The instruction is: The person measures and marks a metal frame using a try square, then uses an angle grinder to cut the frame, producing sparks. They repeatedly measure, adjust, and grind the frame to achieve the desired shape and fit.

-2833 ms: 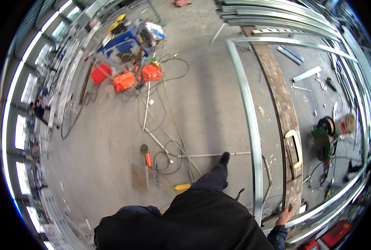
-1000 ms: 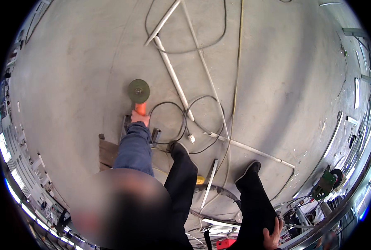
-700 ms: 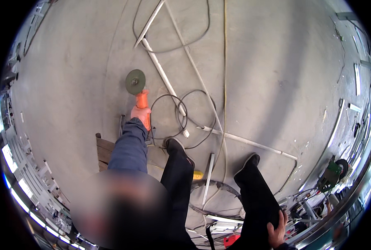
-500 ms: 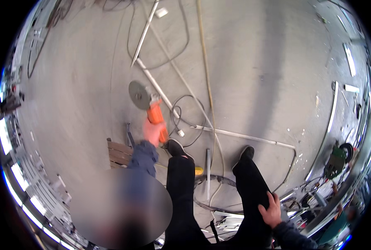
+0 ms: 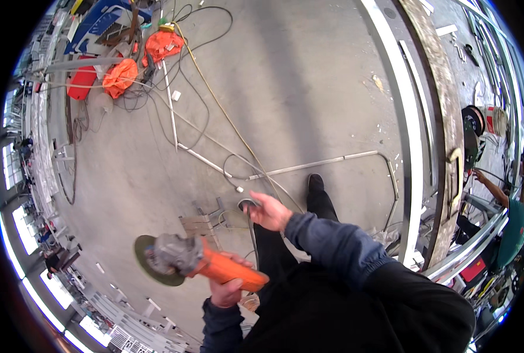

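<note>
My left hand (image 5: 225, 289) is wrapped round the orange body of an angle grinder (image 5: 229, 267), held up in front of me at the lower left. The grinder's grey metal head points left, with a round dark-green disc (image 5: 147, 259) on its end. My right hand (image 5: 269, 212) reaches across the front of my legs, its fingers stretched out and apart, with nothing seen in them. It is above and to the right of the grinder, not touching it. Beneath, on the floor, are a small brown wooden stool (image 5: 199, 229) and a white plug (image 5: 239, 189).
Cables and a yellow hose (image 5: 219, 106) run over the grey floor, beside thin pale strips (image 5: 318, 166). A long metal profile (image 5: 406, 117) and a rusty beam (image 5: 447, 94) stand on my right. Beyond them is a person in green (image 5: 514, 232). Orange bags (image 5: 163, 46) lie far left.
My left hand has raised the grinder from near the floor toward my body. My right hand has left my knee and moved across to the left. The view has shifted, showing the beam at right.
</note>
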Available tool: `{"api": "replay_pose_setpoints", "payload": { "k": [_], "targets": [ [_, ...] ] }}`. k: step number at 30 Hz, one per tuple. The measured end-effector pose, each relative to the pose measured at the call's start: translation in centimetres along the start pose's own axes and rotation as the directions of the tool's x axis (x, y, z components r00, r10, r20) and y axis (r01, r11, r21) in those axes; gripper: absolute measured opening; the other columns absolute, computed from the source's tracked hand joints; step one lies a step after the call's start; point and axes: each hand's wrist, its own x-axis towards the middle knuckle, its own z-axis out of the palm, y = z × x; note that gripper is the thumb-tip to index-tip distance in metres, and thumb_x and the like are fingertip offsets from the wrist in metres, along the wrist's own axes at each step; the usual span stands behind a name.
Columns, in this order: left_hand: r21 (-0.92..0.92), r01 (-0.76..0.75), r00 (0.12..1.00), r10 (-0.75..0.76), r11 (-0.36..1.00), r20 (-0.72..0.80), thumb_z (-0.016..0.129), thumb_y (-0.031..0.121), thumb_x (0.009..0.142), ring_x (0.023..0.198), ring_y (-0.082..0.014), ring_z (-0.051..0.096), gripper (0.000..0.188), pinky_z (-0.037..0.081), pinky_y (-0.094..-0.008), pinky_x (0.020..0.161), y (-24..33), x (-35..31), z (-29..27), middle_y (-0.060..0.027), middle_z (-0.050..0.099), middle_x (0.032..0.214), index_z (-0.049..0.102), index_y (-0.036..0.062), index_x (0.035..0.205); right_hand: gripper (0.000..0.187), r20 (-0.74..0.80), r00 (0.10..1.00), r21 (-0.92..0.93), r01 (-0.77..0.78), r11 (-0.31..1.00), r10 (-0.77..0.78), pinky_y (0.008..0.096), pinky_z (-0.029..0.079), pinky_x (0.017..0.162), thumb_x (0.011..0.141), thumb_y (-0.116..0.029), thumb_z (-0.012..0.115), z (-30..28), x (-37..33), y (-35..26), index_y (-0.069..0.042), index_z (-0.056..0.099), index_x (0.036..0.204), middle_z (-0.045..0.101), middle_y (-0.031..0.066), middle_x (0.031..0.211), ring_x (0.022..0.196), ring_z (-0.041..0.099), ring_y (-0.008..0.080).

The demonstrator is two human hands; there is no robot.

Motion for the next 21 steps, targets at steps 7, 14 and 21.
{"api": "replay_pose_setpoints", "payload": {
  "k": [7, 14, 21],
  "targets": [
    [0.289, -0.028, 1.0, 0.023, 0.957, 0.018, 0.085, 0.019, 0.066, 0.092, -0.0313, 0.071, 0.084, 0.063, -0.0434, 0.081, 17.8, -8.4, 4.0, -0.0166, 0.066, 0.108, 0.046, 0.0009, 0.138, 0.016, -0.216, 0.819, 0.009, 0.546, 0.838, -0.531, 0.0291, 0.036, 0.047, 0.097, -0.014, 0.066, 4.0, -10.1, -14.6, -0.015, 0.059, 0.082, 0.055, -0.0009, 0.072, 0.055, 0.05, 0.0118],
    [0.987, 0.037, 0.923, 0.383, -0.153, 0.025, 0.084, 0.021, 0.076, 0.093, -0.0248, 0.07, 0.071, 0.06, -0.039, 0.083, 33.8, -7.6, 1.7, -0.0117, 0.067, 0.102, 0.051, 0.0006, 0.136, 0.019, -0.447, 0.693, -0.067, 0.604, 0.794, -0.566, 0.0311, 0.033, 0.048, 0.1, -0.019, 0.064, -2.5, -21.5, -17.8, -0.017, 0.059, 0.081, 0.05, -0.0037, 0.063, 0.052, 0.049, 0.0126],
    [0.495, -0.184, 0.977, 0.105, 0.849, 0.184, 0.083, 0.018, 0.071, 0.094, -0.029, 0.072, 0.071, 0.062, -0.0403, 0.087, 28.0, 5.8, -0.7, -0.0133, 0.069, 0.106, 0.052, 0.0018, 0.133, 0.02, 0.1, 0.741, -0.098, 0.672, 0.734, -0.664, 0.0325, 0.062, 0.069, 0.109, -0.026, 0.062, 12.3, -24.8, -4.0, -0.01, 0.058, 0.119, 0.067, 0.0054, 0.092, 0.085, 0.072, 0.019]
  ]
}}
